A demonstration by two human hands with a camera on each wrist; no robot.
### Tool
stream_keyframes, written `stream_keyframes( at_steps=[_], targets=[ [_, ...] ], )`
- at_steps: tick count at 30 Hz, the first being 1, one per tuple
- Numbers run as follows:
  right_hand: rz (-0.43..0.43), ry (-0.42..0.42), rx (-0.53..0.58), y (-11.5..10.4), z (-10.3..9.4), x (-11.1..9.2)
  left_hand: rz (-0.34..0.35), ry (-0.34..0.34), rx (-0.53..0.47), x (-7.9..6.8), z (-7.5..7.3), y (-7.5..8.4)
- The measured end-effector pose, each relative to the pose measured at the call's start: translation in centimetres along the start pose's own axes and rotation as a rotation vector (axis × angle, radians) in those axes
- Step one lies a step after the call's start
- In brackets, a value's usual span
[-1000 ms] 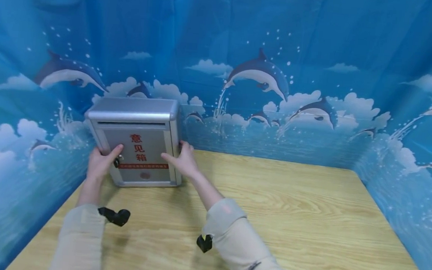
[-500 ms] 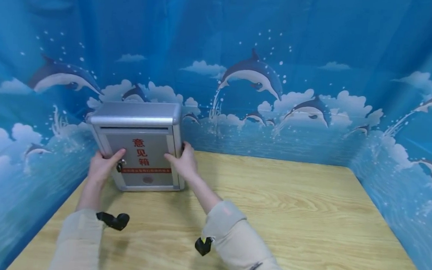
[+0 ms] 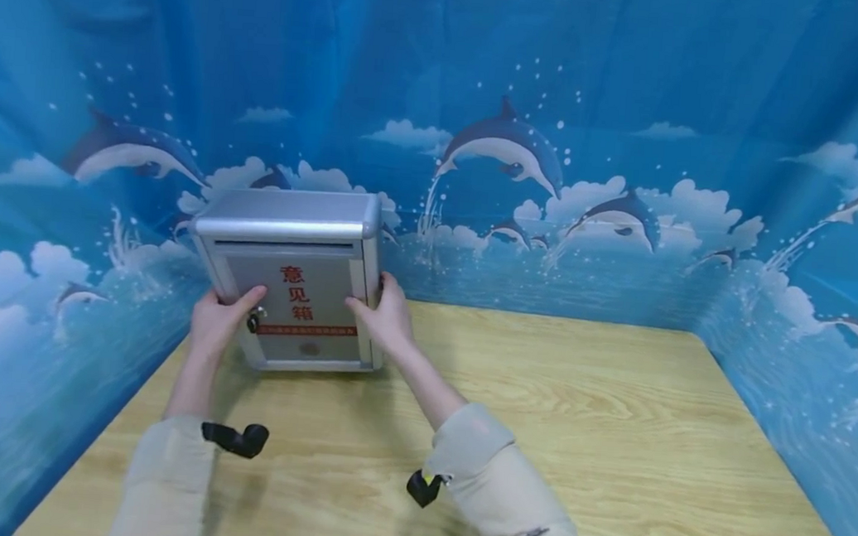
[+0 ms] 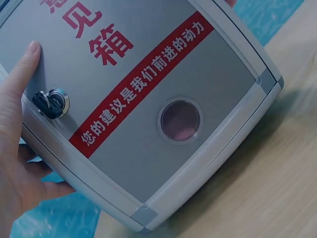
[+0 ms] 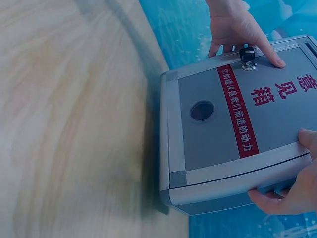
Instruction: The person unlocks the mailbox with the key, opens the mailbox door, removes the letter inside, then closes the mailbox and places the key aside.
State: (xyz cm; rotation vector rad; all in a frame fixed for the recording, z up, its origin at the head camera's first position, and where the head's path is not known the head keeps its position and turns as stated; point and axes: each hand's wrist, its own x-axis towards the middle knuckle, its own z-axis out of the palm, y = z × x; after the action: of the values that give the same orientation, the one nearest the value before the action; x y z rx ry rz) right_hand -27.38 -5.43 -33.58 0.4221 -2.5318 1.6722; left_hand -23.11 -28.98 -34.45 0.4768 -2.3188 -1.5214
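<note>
Shifted slightly right since the earlier frame, the silver box (image 3: 331, 282) is at the far left of the bench (image 3: 577, 395), and both hands have moved with it. In the head view, the left hand (image 3: 216, 315) has its thumb on the front panel and its fingers hidden behind the left side; the right hand (image 3: 388, 315) pinches the right side likewise, thumb on the front. Whether the box's base touches the bench is hard to make out. Small lettering on the red strip (image 3: 307, 332) is too blurred to read here, and both sleeves are cut off at the near edge.

From the left wrist, the left hand's grip shows its thumb in front and fingertips under the side frame, pinching the box edge beside a lock with a key (image 4: 48, 104). The top red character is cut off, and what lies behind the round window (image 4: 180, 121) cannot be told.

From the right wrist, the right hand's grip, thumb and fingers clasping the side, is cut off at the picture's edge, as is the box's slotted end.
</note>
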Motion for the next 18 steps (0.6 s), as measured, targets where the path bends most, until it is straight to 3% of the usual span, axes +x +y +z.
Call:
stream_keyframes(
  at_steps=[8,18],
  targets=[
    [-0.023,0.011,-0.027,0.5,-3.5,0.1,0.023,-0.023,0.011,-0.4,2.0,2.7],
    [-0.042,0.014,-0.023,0.7,-8.6,-0.5,0.104,-0.031,0.005,-1.7,5.0,6.1]
  ],
)
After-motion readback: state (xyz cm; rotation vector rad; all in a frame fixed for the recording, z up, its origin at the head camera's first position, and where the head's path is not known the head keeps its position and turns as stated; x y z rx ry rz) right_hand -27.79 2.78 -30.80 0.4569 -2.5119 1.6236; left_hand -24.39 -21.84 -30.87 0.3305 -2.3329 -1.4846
